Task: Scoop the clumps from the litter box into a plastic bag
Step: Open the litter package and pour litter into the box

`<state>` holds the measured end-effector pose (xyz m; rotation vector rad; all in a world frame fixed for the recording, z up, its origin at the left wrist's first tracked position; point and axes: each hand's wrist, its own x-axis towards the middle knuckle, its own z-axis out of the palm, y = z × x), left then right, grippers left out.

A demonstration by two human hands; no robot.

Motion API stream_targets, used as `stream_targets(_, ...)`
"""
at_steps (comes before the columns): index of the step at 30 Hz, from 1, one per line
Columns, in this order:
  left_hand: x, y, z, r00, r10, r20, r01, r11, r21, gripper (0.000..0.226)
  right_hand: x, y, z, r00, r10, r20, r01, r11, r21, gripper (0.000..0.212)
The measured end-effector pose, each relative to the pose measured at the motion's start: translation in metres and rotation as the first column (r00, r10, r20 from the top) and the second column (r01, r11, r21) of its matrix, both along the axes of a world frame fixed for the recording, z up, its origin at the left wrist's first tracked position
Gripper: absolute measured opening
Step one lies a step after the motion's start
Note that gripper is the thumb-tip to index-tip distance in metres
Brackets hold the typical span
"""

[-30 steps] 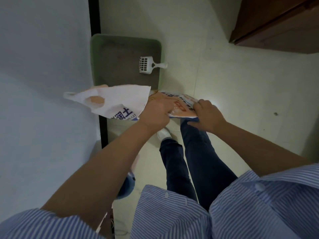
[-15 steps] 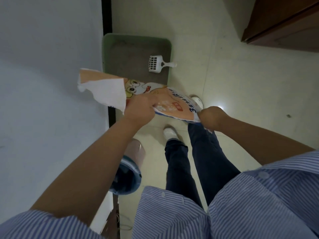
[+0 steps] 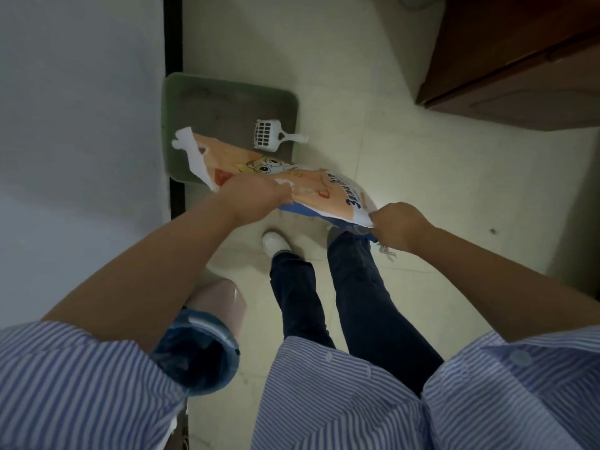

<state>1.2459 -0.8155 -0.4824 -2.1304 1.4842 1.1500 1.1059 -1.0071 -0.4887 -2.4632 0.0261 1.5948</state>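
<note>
Both hands grip the printed orange-and-white plastic bag [image 3: 324,193], stretched above the floor: left hand [image 3: 259,199] clenched on its middle, right hand [image 3: 397,225] pinching its near corner. Beyond it, the green rectangular litter box [image 3: 292,102] sits by the wall, the white slotted plastic scoop [image 3: 269,137] resting on the grey litter.

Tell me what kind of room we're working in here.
Probably a home, in a corner or hallway kept for a cat: a green litter box with a white scoop sits on pale floor tiles against the wall, beside a wooden cabinet.
</note>
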Motion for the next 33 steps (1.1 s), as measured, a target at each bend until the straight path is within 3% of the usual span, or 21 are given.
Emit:
stream_targets(4, 0.0, 0.008, -0.008, 0.998, 0.068, 0.002, -0.068, 0.997, 0.024, 0.039, 0.0, 0.006, 0.007, 1.0, -0.003, 0.014, 0.004, 1.0, -0.026, 0.037)
stream_targets(11, -0.006, 0.012, -0.024, 0.999, -0.013, 0.031, 0.012, 0.999, 0.049, 0.044, -0.01, 0.01, 0.006, 0.998, -0.054, 0.01, 0.054, 0.998, -0.022, 0.041)
stream_targets(33, 0.0, 0.017, -0.021, 0.998, -0.015, 0.067, 0.008, 0.995, 0.096, 0.037, -0.005, 0.036, 0.019, 0.98, -0.196, -0.018, 0.197, 0.98, 0.03, 0.035)
